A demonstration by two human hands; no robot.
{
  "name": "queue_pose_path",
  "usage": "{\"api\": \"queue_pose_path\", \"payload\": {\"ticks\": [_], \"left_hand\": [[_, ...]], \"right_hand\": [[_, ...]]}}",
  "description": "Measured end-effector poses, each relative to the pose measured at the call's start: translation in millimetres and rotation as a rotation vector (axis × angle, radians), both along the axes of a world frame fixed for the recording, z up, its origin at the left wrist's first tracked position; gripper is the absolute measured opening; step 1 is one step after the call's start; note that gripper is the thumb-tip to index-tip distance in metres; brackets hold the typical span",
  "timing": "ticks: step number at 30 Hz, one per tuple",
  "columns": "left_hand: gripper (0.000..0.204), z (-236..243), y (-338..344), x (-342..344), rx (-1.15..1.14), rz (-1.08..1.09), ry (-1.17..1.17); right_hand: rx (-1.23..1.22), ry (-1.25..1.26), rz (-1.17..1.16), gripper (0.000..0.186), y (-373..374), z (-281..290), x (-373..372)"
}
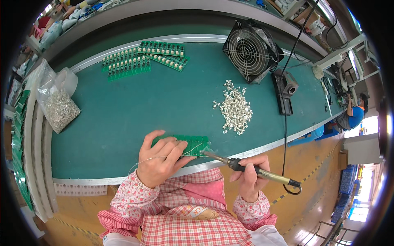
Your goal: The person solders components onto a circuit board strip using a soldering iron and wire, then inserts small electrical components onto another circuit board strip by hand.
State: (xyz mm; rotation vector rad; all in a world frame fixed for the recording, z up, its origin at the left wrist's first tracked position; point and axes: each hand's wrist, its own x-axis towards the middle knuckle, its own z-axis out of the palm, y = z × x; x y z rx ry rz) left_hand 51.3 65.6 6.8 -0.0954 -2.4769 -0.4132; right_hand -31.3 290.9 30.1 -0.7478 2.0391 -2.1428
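Note:
My right hand [251, 174] grips a soldering iron [262, 173] by its handle. The iron's tip reaches the right end of a green circuit board panel [196, 143] at the table's front edge, where a faint wisp of smoke shows. Over the panel's left part lies my left hand [162, 158], its fingers curled on a thin strand of solder wire [193, 150]. That wire stretches across the board toward the iron tip and trails off to the left of the hand. Part of the panel is hidden under my left fingers.
Small white connectors [236, 108] lie in a loose pile beyond the board. A black fan [246, 51] and a soldering iron stand [284, 92] are at the back right. Populated board panels [143, 57] rest at the far left, near a bag of connectors [59, 106]. A power cord [284, 143] hangs over the front edge.

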Motion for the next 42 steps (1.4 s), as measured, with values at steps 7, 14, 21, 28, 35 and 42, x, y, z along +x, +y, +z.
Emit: {"api": "queue_pose_path", "payload": {"ticks": [7,14,21,28,35,42], "left_hand": [[0.04,-6,-1,3,-0.032,-0.009,0.013],[0.04,-8,-1,3,-0.037,-0.013,0.008],[0.038,-8,-1,3,-0.028,-0.009,0.021],[0.034,9,-2,-3,0.024,0.011,-0.031],[0.033,26,-8,-17,0.045,0.018,-0.109],[0.039,36,-17,-15,-0.003,0.04,-0.128]], "right_hand": [[0.01,-0.142,0.066,0.015,-4,5,-7],[0.029,-0.184,0.087,0.018,-3,7,-12],[-0.077,-0.15,0.002,0.014,-2,-2,-10],[0.178,0.263,-0.025,0.033,-22,-24,-16],[0.155,0.283,-0.092,0.05,-45,-38,-12],[0.101,0.258,-0.105,0.044,-52,-40,-13]]}}
